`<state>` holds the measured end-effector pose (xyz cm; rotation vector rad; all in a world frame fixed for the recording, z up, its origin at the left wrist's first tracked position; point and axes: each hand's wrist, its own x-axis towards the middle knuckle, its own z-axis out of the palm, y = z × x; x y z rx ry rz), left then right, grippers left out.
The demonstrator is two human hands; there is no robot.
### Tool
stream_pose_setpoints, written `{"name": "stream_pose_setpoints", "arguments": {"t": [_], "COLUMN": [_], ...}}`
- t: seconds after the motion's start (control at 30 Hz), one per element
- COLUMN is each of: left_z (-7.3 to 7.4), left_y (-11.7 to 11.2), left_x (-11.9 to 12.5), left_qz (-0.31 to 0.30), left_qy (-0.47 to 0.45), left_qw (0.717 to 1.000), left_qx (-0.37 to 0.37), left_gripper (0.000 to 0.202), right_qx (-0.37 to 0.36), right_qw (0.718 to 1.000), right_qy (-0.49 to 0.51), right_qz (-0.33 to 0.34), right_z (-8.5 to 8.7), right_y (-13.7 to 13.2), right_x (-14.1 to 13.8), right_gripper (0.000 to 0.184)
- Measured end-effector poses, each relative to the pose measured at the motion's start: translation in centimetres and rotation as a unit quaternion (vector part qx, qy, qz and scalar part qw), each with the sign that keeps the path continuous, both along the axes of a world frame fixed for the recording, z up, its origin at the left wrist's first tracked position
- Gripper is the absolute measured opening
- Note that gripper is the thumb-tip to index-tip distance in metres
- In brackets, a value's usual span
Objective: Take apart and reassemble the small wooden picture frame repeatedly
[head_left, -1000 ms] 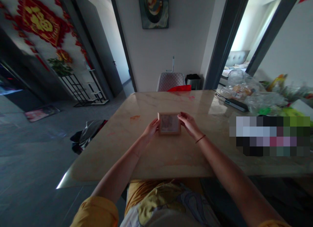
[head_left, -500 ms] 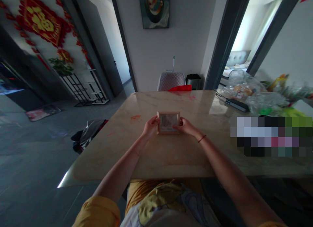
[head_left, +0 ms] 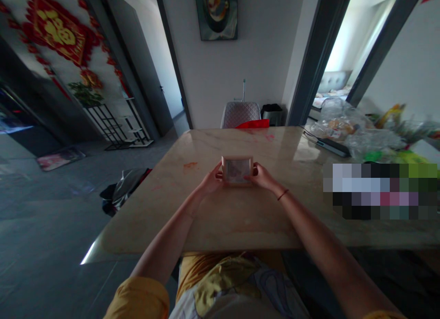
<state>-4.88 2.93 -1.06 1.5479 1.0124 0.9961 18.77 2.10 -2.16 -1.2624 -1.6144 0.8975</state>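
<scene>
A small picture frame (head_left: 238, 170) with a pinkish-beige border and a greyish middle is held over the middle of the table (head_left: 261, 213). My left hand (head_left: 212, 178) grips its left side, fingers curled at the edge. My right hand (head_left: 261, 176) pinches the right side, with the thumb over the front near the lower right corner. What the greyish panel shows is too blurred to make out. The fingers behind the frame are partly hidden.
A dark oblong device (head_left: 332, 147) with a cord lies at the right, beside clear plastic bags (head_left: 343, 122). A pixelated patch covers things at the right edge. Beyond the far edge stands a quilted chair (head_left: 242, 112). A dark bag (head_left: 125, 186) is left of the table.
The frame has tilted slightly, its lower edge now a little higher. My left hand has shifted its grip lower along the left side. My right hand stays nearly in place.
</scene>
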Motion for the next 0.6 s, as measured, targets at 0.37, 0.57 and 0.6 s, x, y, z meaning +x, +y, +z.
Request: {"name": "stream_pose_setpoints", "arguments": {"t": [0.37, 0.57, 0.6], "left_z": [0.71, 0.19, 0.18], "left_y": [-0.44, -0.04, -0.05], "left_x": [-0.01, 0.21, 0.24], "left_qz": [0.016, 0.010, 0.003], "left_qy": [0.064, 0.046, 0.057], "left_qw": [0.997, 0.999, 0.998], "left_qx": [0.045, -0.006, -0.004], "left_gripper": [0.106, 0.080, 0.069], "right_qx": [0.002, 0.028, 0.031], "right_qw": [0.998, 0.995, 0.996], "right_qy": [0.069, 0.068, 0.052], "right_qz": [-0.005, -0.065, -0.061], "right_z": [-0.42, -0.34, -0.36], "right_y": [0.31, 0.82, 0.82], "right_x": [-0.13, 0.11, 0.18], "right_gripper": [0.049, 0.038, 0.032]}}
